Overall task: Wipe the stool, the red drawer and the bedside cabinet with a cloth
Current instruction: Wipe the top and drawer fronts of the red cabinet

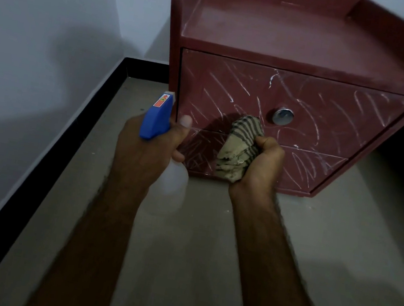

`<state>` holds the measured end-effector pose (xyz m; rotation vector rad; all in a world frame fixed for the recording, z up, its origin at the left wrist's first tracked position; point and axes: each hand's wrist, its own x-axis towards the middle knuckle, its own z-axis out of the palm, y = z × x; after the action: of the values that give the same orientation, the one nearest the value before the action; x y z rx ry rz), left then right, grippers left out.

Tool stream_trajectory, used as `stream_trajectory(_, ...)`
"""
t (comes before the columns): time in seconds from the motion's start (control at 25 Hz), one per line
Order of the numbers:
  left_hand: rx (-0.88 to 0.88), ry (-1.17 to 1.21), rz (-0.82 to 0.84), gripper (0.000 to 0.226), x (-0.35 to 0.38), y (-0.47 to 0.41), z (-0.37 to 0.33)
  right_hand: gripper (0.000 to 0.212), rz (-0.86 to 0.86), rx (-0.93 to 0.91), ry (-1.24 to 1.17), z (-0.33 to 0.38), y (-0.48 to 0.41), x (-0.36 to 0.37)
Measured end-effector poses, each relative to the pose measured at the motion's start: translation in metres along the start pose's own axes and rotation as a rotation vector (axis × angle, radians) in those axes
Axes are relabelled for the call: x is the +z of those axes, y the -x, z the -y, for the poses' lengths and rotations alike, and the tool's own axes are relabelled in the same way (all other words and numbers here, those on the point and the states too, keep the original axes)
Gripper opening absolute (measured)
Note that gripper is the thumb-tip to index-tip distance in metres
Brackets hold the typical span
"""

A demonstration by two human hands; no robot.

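Note:
A dark red bedside cabinet (279, 33) stands on the floor against the wall, with a rimmed top. Its upper red drawer (332, 114) has a round metal knob (283, 116) and many white scratch-like streaks; a lower drawer front (306, 168) sits beneath. My right hand (260, 161) grips a bunched beige cloth with dark stripes (240, 145), held just in front of the drawer fronts below the knob. My left hand (149, 150) holds a spray bottle (157, 117) with a blue trigger head and a translucent body, its nozzle pointing at the cabinet's left front edge.
A white wall (40, 50) with a black skirting strip (45, 155) runs along the left. The grey floor (338, 251) stretches in front of the cabinet. A dark area lies to the cabinet's right.

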<state>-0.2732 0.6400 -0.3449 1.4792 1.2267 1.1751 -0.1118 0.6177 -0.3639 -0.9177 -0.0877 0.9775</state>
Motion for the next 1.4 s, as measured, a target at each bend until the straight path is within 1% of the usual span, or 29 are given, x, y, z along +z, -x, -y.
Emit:
stream_trajectory(0.12, 0.004, -0.042, 0.028, 0.028, 0.009, 0.0, -0.007, 0.023, 0.025, 0.009, 0.012, 0.012, -0.006, -0.008)
stream_trajectory(0.2, -0.028, -0.043, 0.021, 0.029, 0.013, -0.002, -0.009, 0.026, 0.045, 0.03, 0.041, 0.02, -0.011, -0.015)
stream_trajectory(0.28, -0.08, -0.006, 0.008, 0.033, 0.017, -0.005, -0.008, 0.036, 0.063, 0.011, 0.08, 0.026, -0.018, -0.023)
stream_trajectory(0.36, -0.106, 0.002, 0.029, 0.032, 0.02, -0.008, -0.008, 0.045, 0.075, -0.029, 0.113, 0.031, -0.025, -0.032)
stream_trajectory(0.48, -0.1, -0.029, 0.07, 0.033, 0.026, -0.006, -0.012, 0.048, 0.089, -0.036, 0.144, 0.037, -0.031, -0.045)
stream_trajectory(0.6, -0.056, -0.07, 0.098, 0.018, 0.031, -0.003, -0.017, 0.049, 0.079, -0.018, 0.141, 0.04, -0.035, -0.058)
stream_trajectory(0.64, -0.039, -0.083, 0.109, 0.017, 0.033, -0.003, -0.017, 0.049, 0.074, -0.014, 0.135, 0.041, -0.037, -0.06)
stream_trajectory(0.72, -0.032, -0.111, 0.117, 0.018, 0.036, -0.002, -0.015, 0.051, 0.064, -0.018, 0.115, 0.042, -0.041, -0.065)
stream_trajectory(0.84, -0.047, -0.151, 0.137, 0.035, 0.037, -0.001, -0.014, 0.065, 0.038, -0.046, 0.107, 0.046, -0.042, -0.067)
stream_trajectory(0.88, -0.038, -0.165, 0.159, 0.035, 0.037, -0.001, -0.015, 0.068, 0.038, -0.048, 0.104, 0.048, -0.041, -0.067)
stream_trajectory(0.92, -0.021, -0.177, 0.185, 0.034, 0.037, -0.001, -0.017, 0.068, 0.04, -0.038, 0.098, 0.05, -0.04, -0.067)
stream_trajectory(0.96, 0.0, -0.185, 0.21, 0.033, 0.038, -0.001, -0.019, 0.063, 0.038, -0.014, 0.089, 0.052, -0.039, -0.067)
stream_trajectory(1.08, 0.063, -0.179, 0.249, 0.037, 0.039, -0.002, -0.023, 0.033, 0.049, 0.069, 0.057, 0.055, -0.037, -0.069)
stream_trajectory(1.12, 0.079, -0.178, 0.256, 0.039, 0.041, -0.002, -0.024, 0.028, 0.055, 0.082, 0.05, 0.057, -0.036, -0.07)
stream_trajectory(1.24, 0.085, -0.167, 0.261, 0.038, 0.047, -0.004, -0.028, 0.024, 0.043, 0.081, 0.057, 0.062, -0.035, -0.07)
stream_trajectory(1.32, 0.075, -0.15, 0.237, 0.041, 0.051, -0.005, -0.03, 0.022, 0.033, 0.069, 0.074, 0.064, -0.034, -0.071)
stream_trajectory(1.4, 0.074, -0.128, 0.213, 0.046, 0.054, -0.004, -0.03, 0.026, 0.008, 0.027, 0.101, 0.065, -0.034, -0.071)
